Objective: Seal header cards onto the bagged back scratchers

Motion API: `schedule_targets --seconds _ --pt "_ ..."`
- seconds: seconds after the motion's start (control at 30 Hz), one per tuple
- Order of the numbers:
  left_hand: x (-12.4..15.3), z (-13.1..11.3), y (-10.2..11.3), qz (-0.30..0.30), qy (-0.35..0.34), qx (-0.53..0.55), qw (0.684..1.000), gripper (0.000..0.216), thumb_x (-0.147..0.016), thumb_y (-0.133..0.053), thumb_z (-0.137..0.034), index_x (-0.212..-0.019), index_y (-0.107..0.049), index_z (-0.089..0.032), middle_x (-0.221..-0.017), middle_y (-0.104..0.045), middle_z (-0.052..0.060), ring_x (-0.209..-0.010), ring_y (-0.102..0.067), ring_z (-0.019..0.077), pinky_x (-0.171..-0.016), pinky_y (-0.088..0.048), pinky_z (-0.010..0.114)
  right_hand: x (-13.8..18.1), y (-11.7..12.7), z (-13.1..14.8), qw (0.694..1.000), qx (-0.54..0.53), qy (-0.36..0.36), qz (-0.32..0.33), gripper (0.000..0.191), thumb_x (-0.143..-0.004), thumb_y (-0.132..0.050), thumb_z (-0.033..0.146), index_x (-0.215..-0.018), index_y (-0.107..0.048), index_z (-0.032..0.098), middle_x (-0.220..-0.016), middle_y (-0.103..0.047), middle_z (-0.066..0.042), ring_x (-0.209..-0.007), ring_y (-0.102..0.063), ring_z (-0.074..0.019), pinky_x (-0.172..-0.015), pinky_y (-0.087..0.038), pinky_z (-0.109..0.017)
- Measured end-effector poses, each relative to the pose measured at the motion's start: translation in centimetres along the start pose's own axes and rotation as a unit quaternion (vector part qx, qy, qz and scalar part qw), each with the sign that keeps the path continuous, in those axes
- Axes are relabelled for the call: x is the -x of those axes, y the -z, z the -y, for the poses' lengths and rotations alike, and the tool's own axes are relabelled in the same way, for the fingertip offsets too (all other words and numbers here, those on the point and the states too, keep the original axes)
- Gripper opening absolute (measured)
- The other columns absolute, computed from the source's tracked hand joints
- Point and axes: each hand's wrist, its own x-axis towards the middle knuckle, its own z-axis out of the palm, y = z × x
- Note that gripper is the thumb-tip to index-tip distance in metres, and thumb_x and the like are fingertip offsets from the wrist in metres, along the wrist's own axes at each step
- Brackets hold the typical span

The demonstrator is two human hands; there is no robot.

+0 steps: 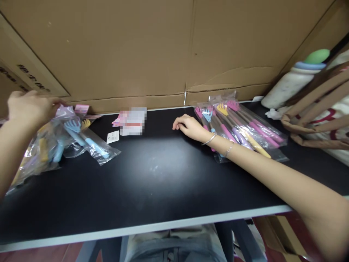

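Note:
At the far left, my left hand [31, 109] is closed, its fingertips at the top of a clear bag with a blue back scratcher [73, 126]. The hand is slightly blurred and its grip is partly hidden. Below it lies a pile of bagged back scratchers [43, 153] in yellow, blue and purple. My right hand [189, 128] rests on the black table, fingers loosely curled together with nothing in them. Beside its wrist, a row of bagged back scratchers [240, 127] in pink, blue, purple and yellow lies on the table.
Pink cards [120, 119], a blurred-out white paper [133, 122] and a white tag [113, 137] lie at the back. A cardboard wall [136, 51] borders the table [152, 196]. To the right are a white bottle [289, 85] and a bag with brown straps [313, 120].

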Motion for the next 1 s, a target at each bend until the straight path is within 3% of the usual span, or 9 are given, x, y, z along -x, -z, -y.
schedule_targets --seconds 0.1,0.2,0.37,0.47,0.57,0.67,0.77,0.9,1.0 --pt "0.3 -0.1 -0.6 -0.026 -0.016 -0.005 1.000 0.093 -0.092 0.009 -0.068 -0.094 -0.067 -0.015 -0.084 -0.047 0.005 -0.081 -0.025 0.0138 -0.092 -0.038 0.047 0.1 0.0 0.1 1.000 0.028 0.011 0.008 0.031 -0.087 -0.041 0.004 -0.089 -0.069 0.015 -0.087 -0.067 -0.004 -0.095 -0.052 -0.0146 -0.089 -0.038 -0.027" --pt "0.2 -2.1 0.8 -0.058 -0.013 0.012 0.998 0.066 -0.097 -0.011 -0.053 -0.102 -0.066 -0.016 -0.086 -0.052 0.007 -0.082 -0.030 0.0158 -0.086 -0.040 0.044 0.4 -0.1 0.5 0.994 0.097 0.038 0.019 0.031 -0.089 -0.040 0.006 -0.096 -0.069 0.015 -0.096 -0.067 -0.007 -0.098 -0.050 -0.0166 -0.087 -0.036 -0.028" --pt "0.6 -10.5 5.1 -0.098 -0.099 0.044 0.989 0.047 -0.098 -0.024 -0.032 -0.114 -0.066 -0.017 -0.105 -0.068 0.009 -0.093 -0.051 0.0197 -0.076 -0.038 0.030 1.1 -0.2 1.6 0.965 0.244 0.091 0.037 0.032 -0.092 -0.040 0.009 -0.109 -0.066 0.014 -0.107 -0.066 -0.012 -0.100 -0.052 -0.0191 -0.083 -0.033 -0.030" --pt "1.8 -16.4 6.8 -0.076 -0.240 0.041 0.967 0.041 -0.101 -0.030 -0.033 -0.109 -0.068 -0.018 -0.100 -0.073 0.008 -0.090 -0.061 0.0205 -0.076 -0.041 0.031 1.4 0.2 2.5 0.951 0.286 0.101 0.062 0.031 -0.094 -0.040 0.012 -0.111 -0.065 0.013 -0.109 -0.067 -0.012 -0.101 -0.056 -0.0195 -0.086 -0.034 -0.031" --pt "3.9 -21.4 7.3 -0.108 -0.344 0.096 0.928 0.030 -0.098 -0.043 -0.029 -0.106 -0.071 -0.025 -0.090 -0.075 0.003 -0.088 -0.066 0.0206 -0.080 -0.044 0.033 1.5 1.4 3.4 0.946 0.293 0.094 0.097 0.033 -0.096 -0.038 0.016 -0.114 -0.066 0.015 -0.111 -0.069 -0.011 -0.099 -0.061 -0.0193 -0.087 -0.036 -0.031" --pt "6.6 -24.9 7.2 -0.150 -0.441 0.149 0.872 0.025 -0.098 -0.047 -0.024 -0.104 -0.071 -0.024 -0.093 -0.075 0.003 -0.089 -0.067 0.0197 -0.078 -0.045 0.033 1.1 3.7 3.6 0.962 0.253 0.045 0.093 0.034 -0.098 -0.041 0.025 -0.120 -0.065 0.021 -0.110 -0.072 -0.006 -0.097 -0.064 -0.0181 -0.081 -0.039 -0.028" --pt "8.8 -26.5 6.9 -0.162 -0.482 0.167 0.845 0.020 -0.098 -0.049 -0.021 -0.102 -0.069 -0.021 -0.094 -0.073 0.003 -0.086 -0.066 0.0188 -0.076 -0.044 0.033 0.5 7.1 1.8 0.973 0.228 -0.024 0.011 0.035 -0.097 -0.043 0.027 -0.123 -0.065 0.024 -0.113 -0.072 -0.004 -0.097 -0.064 -0.0168 -0.079 -0.041 -0.026" --pt "9.6 -26.8 5.9 -0.151 -0.477 0.209 0.840 0.020 -0.098 -0.047 -0.017 -0.106 -0.065 -0.019 -0.101 -0.072 0.003 -0.087 -0.066 0.0173 -0.076 -0.044 0.032 0.6 11.5 -3.5 0.931 0.310 -0.164 -0.097 0.037 -0.093 -0.046 0.024 -0.124 -0.066 0.017 -0.121 -0.068 -0.014 -0.103 -0.062 -0.0220 -0.085 -0.042 -0.031" --pt "9.3 -26.7 5.0 -0.110 -0.448 0.297 0.836 0.023 -0.098 -0.044 -0.016 -0.110 -0.063 -0.021 -0.105 -0.071 0.002 -0.092 -0.064 0.0164 -0.078 -0.047 0.030 1.9 13.7 -8.3 0.895 0.341 -0.269 -0.101 0.037 -0.092 -0.051 0.025 -0.123 -0.066 0.011 -0.129 -0.063 -0.022 -0.111 -0.057 -0.0227 -0.085 -0.039 -0.032"
